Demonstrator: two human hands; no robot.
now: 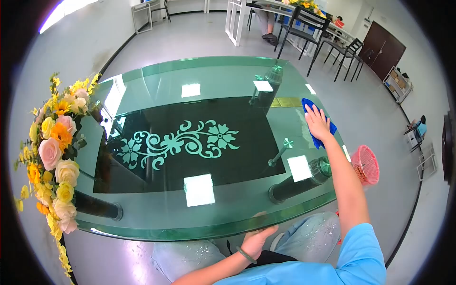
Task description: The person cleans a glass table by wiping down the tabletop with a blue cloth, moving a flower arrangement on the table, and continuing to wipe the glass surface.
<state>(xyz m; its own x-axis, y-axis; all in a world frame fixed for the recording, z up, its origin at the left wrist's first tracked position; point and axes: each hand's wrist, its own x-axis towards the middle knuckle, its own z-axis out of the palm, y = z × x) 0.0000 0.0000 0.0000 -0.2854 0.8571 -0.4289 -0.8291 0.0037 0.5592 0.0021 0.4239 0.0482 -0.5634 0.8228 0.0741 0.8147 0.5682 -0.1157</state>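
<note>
Blue cloth sits on the glass table, between 2 and 3 o'clock of its centre. On my feed the right hand lies palm down over it, fingers loosely spread, tips toward 11; arm reaches up nearly straight from 4 to 5. Left hand is low at the near edge, 5 o'clock, forearm coming in from 7, bracelet at the wrist. Fingers partly hidden; I can't tell if they grip. Flowers at 9, pink basket past the edge at 3.
</note>
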